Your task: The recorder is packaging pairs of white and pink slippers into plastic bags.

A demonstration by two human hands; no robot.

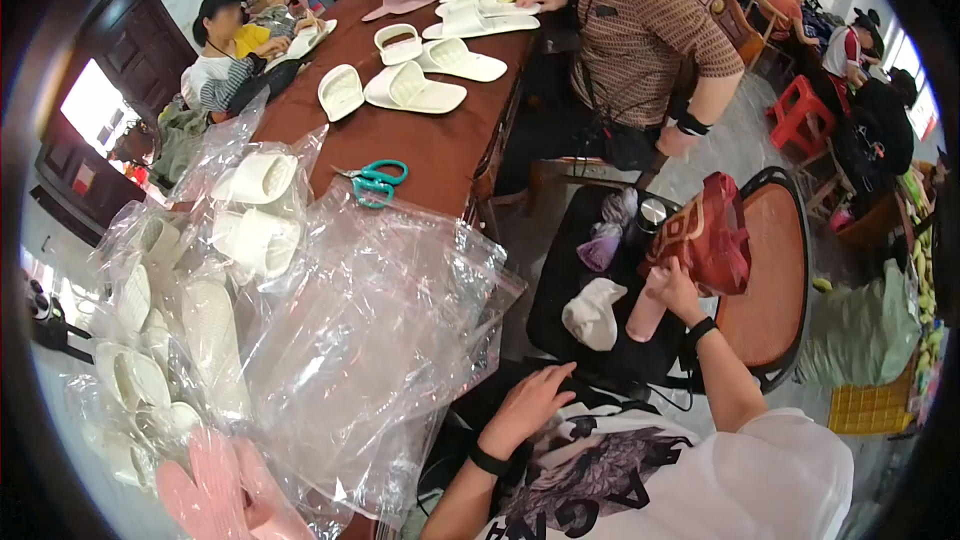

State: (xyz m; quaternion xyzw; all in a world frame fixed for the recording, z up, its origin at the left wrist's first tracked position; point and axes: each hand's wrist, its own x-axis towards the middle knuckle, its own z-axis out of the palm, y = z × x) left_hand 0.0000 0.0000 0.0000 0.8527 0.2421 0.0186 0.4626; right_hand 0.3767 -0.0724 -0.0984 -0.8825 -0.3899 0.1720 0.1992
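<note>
My right hand (pixel 677 292) is closed round the top of a pink bottle (pixel 646 320), which leans over a black seat to my right. Right behind that hand slumps a red tote bag (pixel 708 235). My left hand (pixel 528 408) rests near my lap with its fingers stretched out, holding nothing. Between the hands, on the black seat (pixel 552 275), lies a crumpled white cloth item (pixel 594 314). A purple item in clear plastic (pixel 600 248) and a dark flask with a metal lid (pixel 652 212) are farther back on it.
Clear plastic bags (pixel 370 340) cover the near table (pixel 350 150), some holding white slippers (pixel 255 240) and pink slippers (pixel 215 490). Teal scissors (pixel 377 184) lie beyond them. Loose white slippers (pixel 415 90) stand farther off. A seated person (pixel 640 40) is close on the right.
</note>
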